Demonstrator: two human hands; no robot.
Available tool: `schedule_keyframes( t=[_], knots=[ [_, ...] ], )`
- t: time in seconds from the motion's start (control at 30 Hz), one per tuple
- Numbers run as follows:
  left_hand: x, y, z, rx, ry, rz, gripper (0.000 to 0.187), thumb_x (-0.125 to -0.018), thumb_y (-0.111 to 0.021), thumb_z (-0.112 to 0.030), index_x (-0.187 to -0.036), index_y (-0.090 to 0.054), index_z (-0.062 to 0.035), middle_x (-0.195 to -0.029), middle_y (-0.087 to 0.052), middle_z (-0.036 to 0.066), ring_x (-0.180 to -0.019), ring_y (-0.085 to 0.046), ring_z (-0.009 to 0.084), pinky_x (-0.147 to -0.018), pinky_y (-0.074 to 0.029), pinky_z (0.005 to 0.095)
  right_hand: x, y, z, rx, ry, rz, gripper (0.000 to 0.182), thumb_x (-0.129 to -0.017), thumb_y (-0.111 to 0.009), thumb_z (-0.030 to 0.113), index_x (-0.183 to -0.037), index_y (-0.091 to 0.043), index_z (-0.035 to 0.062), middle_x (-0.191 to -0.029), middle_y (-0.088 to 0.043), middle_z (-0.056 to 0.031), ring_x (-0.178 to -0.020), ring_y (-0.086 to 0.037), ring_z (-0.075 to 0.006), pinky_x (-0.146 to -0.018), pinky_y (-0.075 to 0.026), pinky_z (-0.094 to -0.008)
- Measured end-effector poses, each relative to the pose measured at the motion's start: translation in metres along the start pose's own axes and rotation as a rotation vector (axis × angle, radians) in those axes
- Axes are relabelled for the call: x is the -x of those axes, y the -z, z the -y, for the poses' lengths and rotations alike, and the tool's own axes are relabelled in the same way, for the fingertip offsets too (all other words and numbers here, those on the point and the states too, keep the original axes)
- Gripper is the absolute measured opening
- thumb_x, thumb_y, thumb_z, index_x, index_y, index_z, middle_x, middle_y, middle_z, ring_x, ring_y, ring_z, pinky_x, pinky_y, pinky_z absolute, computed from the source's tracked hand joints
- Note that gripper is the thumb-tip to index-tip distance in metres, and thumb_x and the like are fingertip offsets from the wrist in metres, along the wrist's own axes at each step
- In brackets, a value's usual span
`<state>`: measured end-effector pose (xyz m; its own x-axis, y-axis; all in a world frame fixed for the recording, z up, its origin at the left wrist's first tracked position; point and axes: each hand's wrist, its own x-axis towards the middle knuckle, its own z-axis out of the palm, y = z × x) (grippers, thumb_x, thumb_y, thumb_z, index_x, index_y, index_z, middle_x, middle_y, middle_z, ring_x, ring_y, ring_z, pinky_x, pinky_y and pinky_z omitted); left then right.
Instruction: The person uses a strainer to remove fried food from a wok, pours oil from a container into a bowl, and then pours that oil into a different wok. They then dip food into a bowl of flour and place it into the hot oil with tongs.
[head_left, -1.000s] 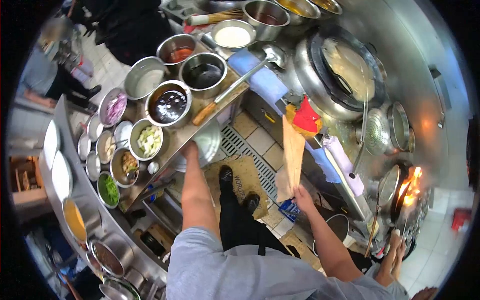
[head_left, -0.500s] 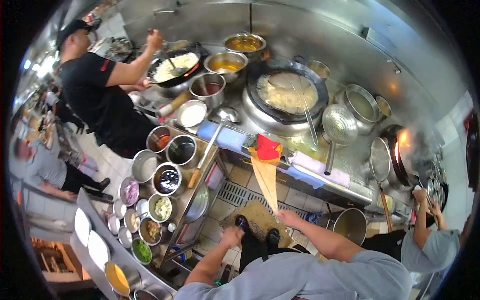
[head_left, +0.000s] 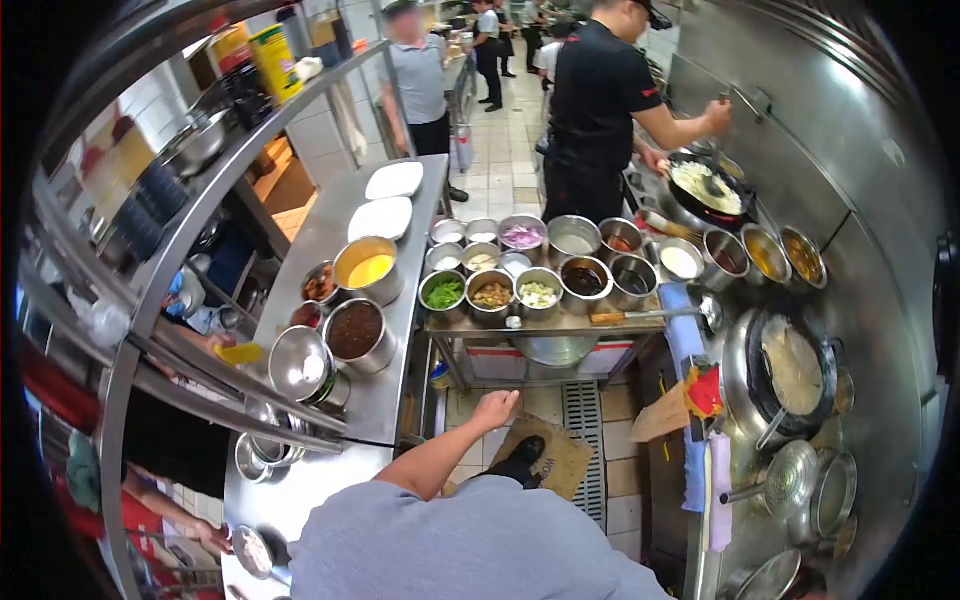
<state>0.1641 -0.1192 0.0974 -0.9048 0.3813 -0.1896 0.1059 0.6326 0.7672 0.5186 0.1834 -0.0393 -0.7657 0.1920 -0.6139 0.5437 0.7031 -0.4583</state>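
My left hand (head_left: 497, 408) hangs over the floor in front of the prep counter, its fingers curled into a loose fist with nothing visible in it. My right hand is outside the view. The nearest things are bowls of ingredients on the counter: chopped greens (head_left: 442, 292), diced brown pieces (head_left: 491, 294), pale cubes (head_left: 538, 292) and a dark sauce (head_left: 586, 281). A ladle (head_left: 640, 316) with a wooden handle lies along the counter's front edge. A tan, cloth-like piece (head_left: 660, 416) with a red top hangs at the stove's edge, away from my left hand.
A wok (head_left: 735, 375) with liquid and a strainer (head_left: 790, 473) are on the stove at right. A co-worker in black (head_left: 600, 120) stirs a pan (head_left: 708, 190). Steel pots (head_left: 362, 335) and white plates (head_left: 380, 219) stand on the left table. A metal rack (head_left: 165, 290) is at far left.
My view has turned left, bringing the left table and rack closer. My right hand, earlier at the lower tip of the tan piece, is out of view. My left hand stays curled.
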Motion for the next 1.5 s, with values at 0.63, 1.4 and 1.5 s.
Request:
schedule_keyframes(
  t=[0.63,1.4,1.5],
  knots=[
    [0.055,0.036,0.028,-0.071,-0.009,0.127,0.027,-0.079,-0.058,-0.024,-0.097,-0.051,-0.0062,-0.063,-0.055,0.011,-0.058,-0.055,0.0223,-0.057,-0.043,0.0334,-0.098,0.054,0.145,-0.627,-0.170,-0.253,0.018,-0.081,-0.053,0.025,-0.084,-0.057,0.0076,-0.073,-0.060,-0.0066,-0.055,-0.057,-0.0171,-0.043,-0.043,-0.0325],
    [0.040,0.033,0.059,-0.173,0.098,0.176,0.041,-0.083,-0.049,-0.036,-0.105,-0.053,-0.0023,-0.101,-0.058,0.018,-0.094,-0.056,0.0319,-0.082,-0.043,0.0381,-0.248,0.231,-0.005,-2.385,-0.103,-0.509,0.047,-0.082,-0.040,0.056,-0.064,-0.050,0.0136,-0.064,-0.052,-0.0001,-0.064,-0.046,-0.0196,-0.063,-0.038,-0.0392],
    [0.021,0.017,0.052,-0.055,-0.015,0.133,0.039,-0.082,-0.045,-0.037,-0.096,-0.054,-0.0015,-0.091,-0.058,0.021,-0.082,-0.057,0.0332,-0.071,-0.045,0.0442,-0.184,0.244,0.078,-2.273,-0.261,-0.384,0.058,-0.073,-0.047,0.065,-0.073,-0.055,0.0077,-0.068,-0.054,-0.0070,-0.065,-0.048,-0.0203,-0.065,-0.041,-0.0424]
  ],
)
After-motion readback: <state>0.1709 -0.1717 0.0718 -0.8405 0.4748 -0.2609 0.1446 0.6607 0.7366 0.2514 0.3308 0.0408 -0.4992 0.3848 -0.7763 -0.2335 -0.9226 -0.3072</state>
